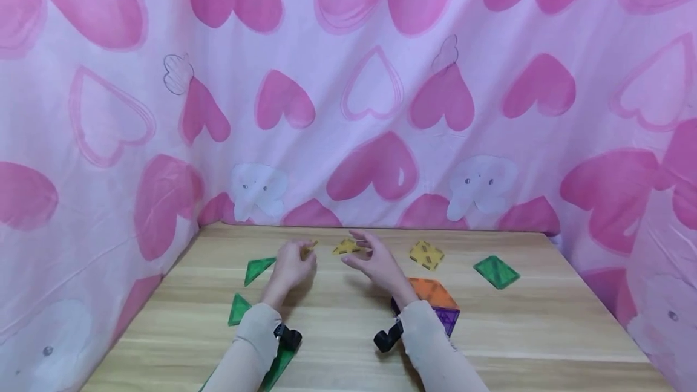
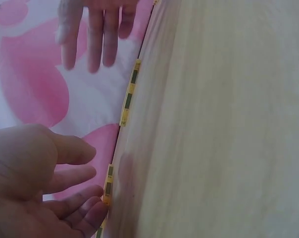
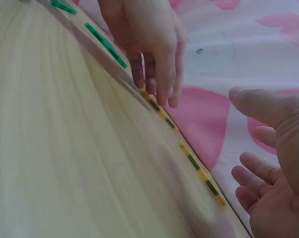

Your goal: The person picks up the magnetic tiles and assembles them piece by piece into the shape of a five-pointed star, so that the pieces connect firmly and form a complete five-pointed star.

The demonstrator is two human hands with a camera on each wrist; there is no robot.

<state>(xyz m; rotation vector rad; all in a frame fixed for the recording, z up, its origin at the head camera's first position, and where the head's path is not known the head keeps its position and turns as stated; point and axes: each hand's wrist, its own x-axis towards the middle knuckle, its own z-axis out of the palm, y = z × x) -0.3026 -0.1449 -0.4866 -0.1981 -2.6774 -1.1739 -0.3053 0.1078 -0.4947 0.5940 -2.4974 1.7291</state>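
Observation:
My left hand (image 1: pixel 294 266) is at the back left of the table, its fingers loosely bent at a small yellow magnetic tile (image 1: pixel 308 249). In the left wrist view the fingertips (image 2: pixel 96 213) meet that tile's edge, while the thumb stays apart from it. The hand covers much of the tile in the head view. A second yellow tile (image 1: pixel 346 247) lies flat between the hands. My right hand (image 1: pixel 377 262) hovers just right of it, fingers spread and thumb apart, holding nothing.
A yellow square tile (image 1: pixel 427 255) and a green tile (image 1: pixel 497 272) lie at the right. Orange (image 1: pixel 434 293) and purple (image 1: pixel 446 318) tiles sit partly under my right forearm. Green triangles (image 1: pixel 258 270) lie at the left; a heart-patterned cloth (image 1: pixel 373 107) hangs behind the table.

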